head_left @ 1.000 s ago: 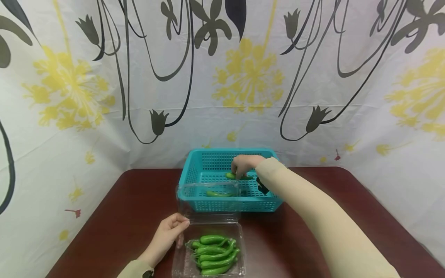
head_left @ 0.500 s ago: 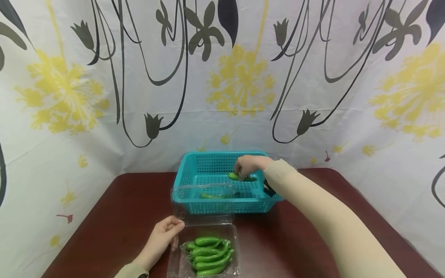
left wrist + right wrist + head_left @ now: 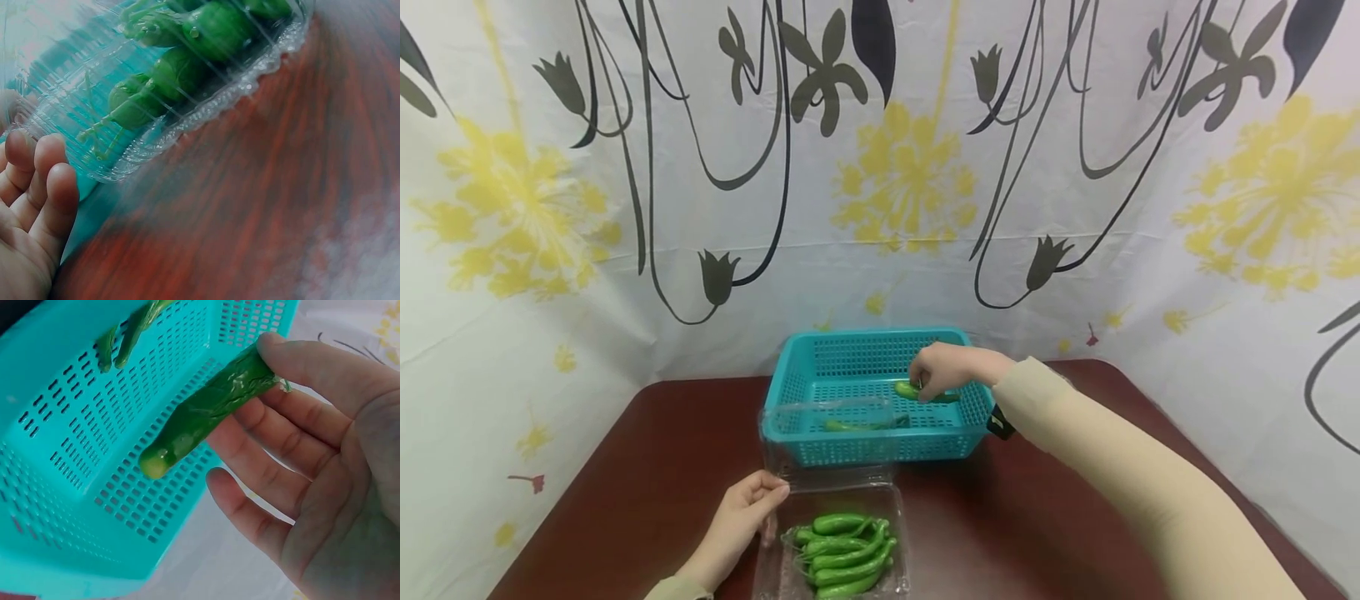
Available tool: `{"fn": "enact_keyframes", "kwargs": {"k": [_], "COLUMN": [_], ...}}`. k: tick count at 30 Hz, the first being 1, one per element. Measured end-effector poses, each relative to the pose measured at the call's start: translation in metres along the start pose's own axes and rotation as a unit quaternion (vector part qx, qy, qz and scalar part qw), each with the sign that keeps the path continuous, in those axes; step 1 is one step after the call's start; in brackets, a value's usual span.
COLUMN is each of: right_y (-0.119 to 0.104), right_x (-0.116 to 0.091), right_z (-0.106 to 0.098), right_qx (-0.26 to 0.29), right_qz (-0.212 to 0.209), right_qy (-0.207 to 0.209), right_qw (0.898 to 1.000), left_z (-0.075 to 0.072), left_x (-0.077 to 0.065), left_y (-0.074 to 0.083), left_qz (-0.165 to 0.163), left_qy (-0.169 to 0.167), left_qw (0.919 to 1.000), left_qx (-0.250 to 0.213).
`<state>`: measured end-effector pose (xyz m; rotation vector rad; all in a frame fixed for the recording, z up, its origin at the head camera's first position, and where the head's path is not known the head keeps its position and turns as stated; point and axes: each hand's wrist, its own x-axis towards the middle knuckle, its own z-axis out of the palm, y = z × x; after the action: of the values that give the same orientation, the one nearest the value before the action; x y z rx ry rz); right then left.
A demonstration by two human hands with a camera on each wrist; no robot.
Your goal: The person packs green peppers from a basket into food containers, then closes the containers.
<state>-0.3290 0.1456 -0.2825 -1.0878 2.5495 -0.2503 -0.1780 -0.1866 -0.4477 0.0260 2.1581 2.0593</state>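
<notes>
My right hand [image 3: 943, 369] pinches one long green pepper [image 3: 200, 412] between thumb and fingers over the turquoise basket [image 3: 880, 333]. In the right wrist view the pepper's blunt yellowish end points away from the palm, and its skin is wrinkled near the thumb. Low in the basket lie more green peppers [image 3: 134, 334], seen partly through a clear lid [image 3: 827, 454]. Nearer to me, several glossy green peppers [image 3: 846, 554] fill the clear plastic box [image 3: 901, 508]. My left hand [image 3: 737, 518] holds this box at its far left corner, by the hinge; the left wrist view shows its fingertips against the ridged wall.
The raised lid leans back over the basket's front wall. Both containers stand on a dark red wooden table [image 3: 677, 467]. Behind it hangs a white flower-patterned cloth [image 3: 700, 192].
My right hand has moved a little to the right across the basket with the pepper in its grip. The left hand keeps its hold on the box. The whole view has shifted slightly.
</notes>
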Motion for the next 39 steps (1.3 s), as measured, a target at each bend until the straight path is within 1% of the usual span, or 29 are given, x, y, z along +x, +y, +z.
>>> {"fn": "enact_keyframes", "kwargs": {"k": [5, 11, 15, 19, 26, 33, 39], "right_y": [-0.01, -0.023, -0.031, -0.039, -0.049, -0.05, -0.047], "right_x": [-0.013, -0.027, -0.036, -0.043, -0.051, -0.058, -0.064], "right_z": [-0.002, -0.003, -0.004, -0.005, -0.002, 0.004, 0.011], "right_qx": [0.003, 0.003, -0.002, -0.017, -0.022, -0.032, -0.026], "right_qz": [-0.024, -0.064, -0.081, -0.086, -0.096, -0.094, -0.089], "right_qy": [0.008, 0.016, 0.015, 0.015, 0.017, 0.023, 0.023], "right_qw": [1.0, 0.998, 0.997, 0.996, 0.995, 0.995, 0.995], "left_z": [-0.003, -0.005, -0.006, -0.007, -0.005, -0.002, 0.0], "left_x": [-0.001, 0.001, 0.001, 0.002, 0.004, 0.005, 0.003], "left_y": [0.0, 0.002, 0.004, 0.005, 0.006, 0.002, 0.0], "left_qz": [0.001, 0.001, 0.002, 0.006, 0.002, 0.014, -0.001], "left_qy": [0.003, 0.013, 0.011, 0.006, 0.011, 0.0, 0.002], "left_qw": [1.0, 0.9998, 0.9999, 1.0, 0.9999, 0.9999, 1.0], "left_qx": [-0.005, -0.017, -0.011, -0.001, -0.004, -0.004, 0.003]}}
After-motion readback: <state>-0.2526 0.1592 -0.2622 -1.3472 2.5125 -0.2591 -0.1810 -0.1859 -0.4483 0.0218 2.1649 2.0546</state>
